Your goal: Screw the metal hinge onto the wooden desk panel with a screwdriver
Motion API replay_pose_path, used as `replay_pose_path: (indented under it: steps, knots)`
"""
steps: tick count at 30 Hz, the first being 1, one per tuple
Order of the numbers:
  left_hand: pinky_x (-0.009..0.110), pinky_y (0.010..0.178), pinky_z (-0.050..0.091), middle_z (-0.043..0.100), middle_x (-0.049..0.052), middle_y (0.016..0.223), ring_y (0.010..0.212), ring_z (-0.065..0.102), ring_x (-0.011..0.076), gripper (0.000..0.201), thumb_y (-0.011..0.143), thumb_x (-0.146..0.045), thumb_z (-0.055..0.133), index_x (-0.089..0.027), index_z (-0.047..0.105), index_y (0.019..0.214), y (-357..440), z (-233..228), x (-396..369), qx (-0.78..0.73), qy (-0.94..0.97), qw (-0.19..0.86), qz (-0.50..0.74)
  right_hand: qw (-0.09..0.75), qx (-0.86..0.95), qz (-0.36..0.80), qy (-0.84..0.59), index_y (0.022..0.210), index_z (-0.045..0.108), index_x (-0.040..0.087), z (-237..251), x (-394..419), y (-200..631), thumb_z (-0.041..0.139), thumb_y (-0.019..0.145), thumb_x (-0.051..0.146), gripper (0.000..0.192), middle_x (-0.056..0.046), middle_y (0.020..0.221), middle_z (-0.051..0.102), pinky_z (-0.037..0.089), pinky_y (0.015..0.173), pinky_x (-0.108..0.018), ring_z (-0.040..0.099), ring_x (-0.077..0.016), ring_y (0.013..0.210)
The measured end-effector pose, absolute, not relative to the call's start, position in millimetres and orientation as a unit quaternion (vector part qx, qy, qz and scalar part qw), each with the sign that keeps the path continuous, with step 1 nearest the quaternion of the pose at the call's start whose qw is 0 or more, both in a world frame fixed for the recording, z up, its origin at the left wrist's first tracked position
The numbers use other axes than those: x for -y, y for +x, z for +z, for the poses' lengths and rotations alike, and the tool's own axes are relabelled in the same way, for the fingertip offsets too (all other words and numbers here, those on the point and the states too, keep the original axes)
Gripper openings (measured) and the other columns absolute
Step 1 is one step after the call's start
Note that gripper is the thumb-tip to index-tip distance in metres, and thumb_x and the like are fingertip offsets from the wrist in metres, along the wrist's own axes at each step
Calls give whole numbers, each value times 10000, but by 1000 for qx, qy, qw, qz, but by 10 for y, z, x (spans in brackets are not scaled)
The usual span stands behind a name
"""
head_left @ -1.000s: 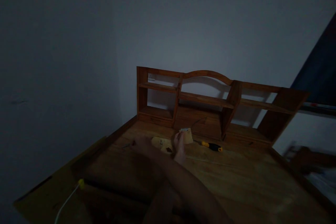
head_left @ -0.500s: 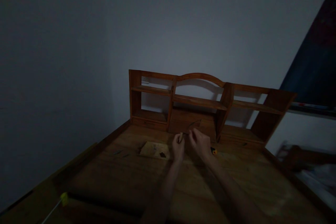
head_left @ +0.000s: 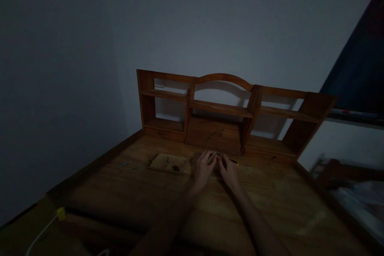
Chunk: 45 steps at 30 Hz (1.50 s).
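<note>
Dim room, low light, detail is poor. Both hands are out on the wooden desk top (head_left: 270, 208), just in front of the shelf unit (head_left: 222, 108) that stands along the desk's back edge. Left hand (head_left: 203, 168) and right hand (head_left: 229, 171) lie side by side, fingertips nearly meeting, both palms down. The fingers look drawn together and curled toward one small thing (head_left: 216, 155) between the tips; it is too small and dark to name, and I cannot tell whether either hand truly pinches it or only touches it. Two hands on one tiny piece suggests fine handling, one steadying while the other works, but that is a guess. Just beyond the right hand, toward the shelf unit, a bit of a yellow-and-black screwdriver (head_left: 234, 162) peeks out, mostly hidden by the fingers. Left of the hands, also in front of the shelf unit, lies a flat pale board (head_left: 168, 163) with a dark spot on it. Further left sits a small metal bit (head_left: 125, 164). A thin wire (head_left: 213, 135) curves against the shelf unit's lower middle panel. Far from the shelf unit, at the desk's near left corner, is a white cable with a yellow tip (head_left: 61, 213).
</note>
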<state>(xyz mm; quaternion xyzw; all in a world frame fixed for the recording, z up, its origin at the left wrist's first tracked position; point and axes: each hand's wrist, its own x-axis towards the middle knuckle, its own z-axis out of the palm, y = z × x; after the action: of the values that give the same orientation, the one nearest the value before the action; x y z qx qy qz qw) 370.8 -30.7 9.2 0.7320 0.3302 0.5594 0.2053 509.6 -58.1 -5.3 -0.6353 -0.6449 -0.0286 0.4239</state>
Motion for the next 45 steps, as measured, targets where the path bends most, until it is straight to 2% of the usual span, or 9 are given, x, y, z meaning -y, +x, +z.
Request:
replay_pose_path:
  steps: [6, 15, 21, 25, 30, 36, 41, 45]
  knots:
    - [277, 802, 487, 666, 25, 945, 901, 629, 177, 81, 917, -243, 557, -234, 630, 951, 3697, 50, 279, -337, 739, 179, 555, 428, 650, -21, -627, 978, 611, 188, -95, 591, 5049, 288, 995, 401, 388, -88, 839, 707, 382, 672, -275, 655, -211, 743]
    - [269, 797, 482, 661, 21, 926, 881, 625, 167, 60, 906, -225, 577, -220, 631, 932, 3694, 20, 253, -357, 736, 138, 559, 432, 642, -31, -633, 941, 588, 202, -49, 616, 5003, 385, 972, 421, 300, -60, 853, 699, 370, 690, -259, 639, -192, 770]
    - [258, 784, 476, 664, 21, 933, 873, 630, 161, 71, 914, -242, 576, -218, 636, 943, 3686, 12, 235, -363, 739, 123, 554, 424, 644, -29, -636, 924, 601, 196, -64, 594, 4989, 315, 997, 394, 356, -74, 862, 709, 366, 693, -264, 651, -194, 780]
    - [247, 775, 469, 663, 13, 926, 870, 630, 156, 51, 902, -216, 588, -219, 629, 932, 3684, 14, 229, -363, 736, 113, 560, 428, 650, -27, -628, 974, 589, 203, -71, 593, 4984, 338, 995, 382, 308, -57, 900, 711, 379, 705, -249, 657, -183, 809]
    - [254, 780, 470, 665, 16, 926, 878, 631, 163, 56, 896, -211, 589, -223, 625, 938, 3679, 12, 225, -358, 734, 115, 566, 428, 647, -27, -631, 1002, 571, 214, -75, 604, 4987, 379, 984, 426, 287, -34, 869, 705, 379, 678, -240, 650, -170, 761]
    - [254, 794, 476, 671, 20, 935, 881, 636, 164, 72, 887, -212, 589, -222, 636, 941, 3684, -10, 203, -351, 732, 124, 571, 415, 646, -41, -639, 941, 580, 215, -66, 600, 4976, 304, 1009, 393, 335, -50, 869, 710, 357, 679, -257, 654, -185, 780]
    - [251, 779, 474, 669, 21, 915, 873, 633, 165, 56, 886, -214, 589, -217, 632, 921, 3681, -12, 188, -353, 730, 121, 572, 411, 646, -47, -642, 991, 564, 215, -47, 619, 4958, 371, 988, 400, 267, -37, 873, 711, 352, 663, -253, 655, -180, 761]
    - [257, 794, 473, 671, 22, 918, 881, 634, 167, 60, 893, -229, 585, -218, 629, 932, 3681, -9, 194, -355, 728, 118, 574, 406, 640, -49, -650, 965, 580, 218, -46, 622, 4962, 364, 992, 438, 309, -40, 860, 711, 353, 674, -255, 661, -186, 778]
